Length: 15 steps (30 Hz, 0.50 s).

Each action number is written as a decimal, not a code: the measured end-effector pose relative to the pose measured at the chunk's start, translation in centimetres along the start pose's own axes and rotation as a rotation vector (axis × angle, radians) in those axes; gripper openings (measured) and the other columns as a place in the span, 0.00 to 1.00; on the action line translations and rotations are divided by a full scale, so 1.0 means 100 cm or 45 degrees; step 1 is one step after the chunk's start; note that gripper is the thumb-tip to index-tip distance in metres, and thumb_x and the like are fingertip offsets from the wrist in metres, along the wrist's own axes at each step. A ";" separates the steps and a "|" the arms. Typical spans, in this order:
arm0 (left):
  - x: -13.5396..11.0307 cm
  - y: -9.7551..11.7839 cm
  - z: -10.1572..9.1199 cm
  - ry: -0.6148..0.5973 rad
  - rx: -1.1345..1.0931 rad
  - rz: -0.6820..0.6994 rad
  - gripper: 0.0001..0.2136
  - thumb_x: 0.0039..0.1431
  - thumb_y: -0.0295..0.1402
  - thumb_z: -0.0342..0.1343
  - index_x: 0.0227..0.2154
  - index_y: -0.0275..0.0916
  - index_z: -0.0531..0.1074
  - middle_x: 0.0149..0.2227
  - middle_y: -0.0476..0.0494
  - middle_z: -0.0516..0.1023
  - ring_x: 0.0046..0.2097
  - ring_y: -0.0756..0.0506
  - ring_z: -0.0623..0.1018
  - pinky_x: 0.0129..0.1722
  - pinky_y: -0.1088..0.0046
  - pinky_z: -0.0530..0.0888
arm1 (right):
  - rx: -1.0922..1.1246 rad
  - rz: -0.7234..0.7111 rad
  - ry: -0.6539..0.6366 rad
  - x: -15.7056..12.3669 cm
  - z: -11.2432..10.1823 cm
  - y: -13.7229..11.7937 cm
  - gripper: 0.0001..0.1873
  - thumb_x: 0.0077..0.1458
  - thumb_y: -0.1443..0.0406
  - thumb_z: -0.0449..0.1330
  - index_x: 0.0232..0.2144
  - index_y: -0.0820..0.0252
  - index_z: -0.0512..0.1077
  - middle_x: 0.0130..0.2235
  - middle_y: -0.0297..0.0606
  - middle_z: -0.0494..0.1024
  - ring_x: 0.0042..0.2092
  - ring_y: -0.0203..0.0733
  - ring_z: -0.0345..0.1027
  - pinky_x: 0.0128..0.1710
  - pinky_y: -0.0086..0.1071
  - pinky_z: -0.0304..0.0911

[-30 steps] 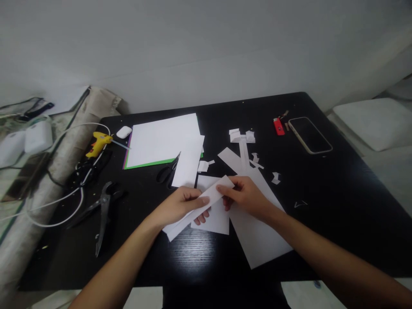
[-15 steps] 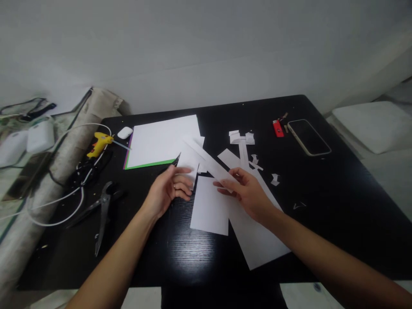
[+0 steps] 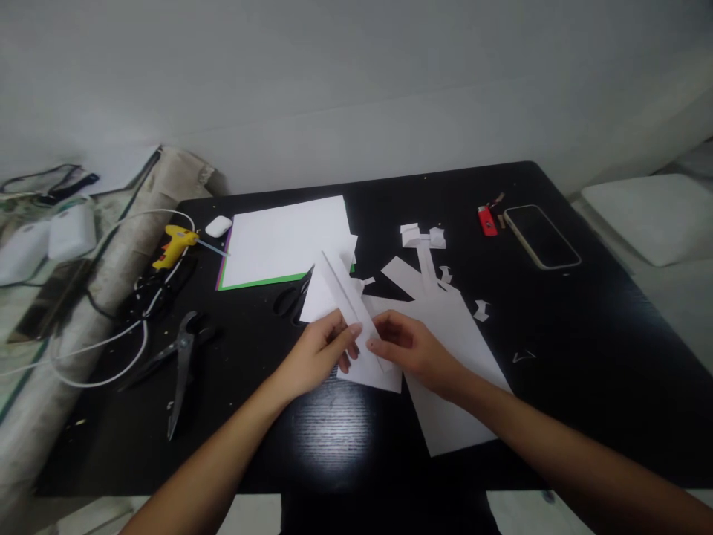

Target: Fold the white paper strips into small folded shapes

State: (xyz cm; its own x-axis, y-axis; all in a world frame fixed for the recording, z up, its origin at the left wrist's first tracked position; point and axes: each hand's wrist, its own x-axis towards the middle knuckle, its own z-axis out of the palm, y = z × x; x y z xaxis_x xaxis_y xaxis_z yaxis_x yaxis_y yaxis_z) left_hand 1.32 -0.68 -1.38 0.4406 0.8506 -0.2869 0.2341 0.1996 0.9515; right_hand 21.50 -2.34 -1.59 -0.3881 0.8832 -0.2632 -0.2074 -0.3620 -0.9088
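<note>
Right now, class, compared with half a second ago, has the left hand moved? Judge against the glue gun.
Yes. The left hand has moved right, away from the yellow glue gun, and now grips the white paper strip.

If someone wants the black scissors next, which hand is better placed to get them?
Probably the left hand: it is closer to the black scissors, which lie beyond it. The right hand is across the folded strip. The left hand holds that strip, though, so it would need to let go first.
</note>
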 end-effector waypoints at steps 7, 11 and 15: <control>-0.011 0.011 0.004 -0.318 0.368 0.169 0.09 0.69 0.34 0.51 0.35 0.38 0.72 0.28 0.51 0.71 0.28 0.51 0.72 0.28 0.76 0.70 | 0.033 0.002 0.018 0.001 -0.003 -0.001 0.17 0.47 0.62 0.74 0.40 0.57 0.78 0.38 0.36 0.82 0.42 0.44 0.76 0.47 0.41 0.70; -0.010 0.006 0.004 -0.030 0.356 0.193 0.06 0.64 0.34 0.59 0.34 0.38 0.72 0.27 0.52 0.72 0.28 0.51 0.72 0.27 0.77 0.68 | 0.034 0.034 0.131 0.001 -0.003 0.001 0.14 0.46 0.61 0.75 0.35 0.59 0.80 0.36 0.37 0.83 0.39 0.43 0.76 0.44 0.39 0.71; -0.008 0.000 0.004 0.207 0.188 0.318 0.11 0.62 0.34 0.63 0.45 0.40 0.74 0.30 0.49 0.78 0.31 0.50 0.76 0.31 0.75 0.73 | 0.083 -0.009 0.228 0.002 -0.002 0.000 0.11 0.46 0.62 0.75 0.33 0.58 0.81 0.34 0.37 0.83 0.36 0.42 0.76 0.37 0.36 0.73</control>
State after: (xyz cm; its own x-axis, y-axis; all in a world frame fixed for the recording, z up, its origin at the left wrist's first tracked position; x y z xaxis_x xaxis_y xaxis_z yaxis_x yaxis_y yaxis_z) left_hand 1.26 -1.56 -1.20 0.3588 0.9333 -0.0137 0.2646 -0.0876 0.9604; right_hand 21.58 -2.07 -1.70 -0.2220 0.9226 -0.3154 -0.2697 -0.3690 -0.8895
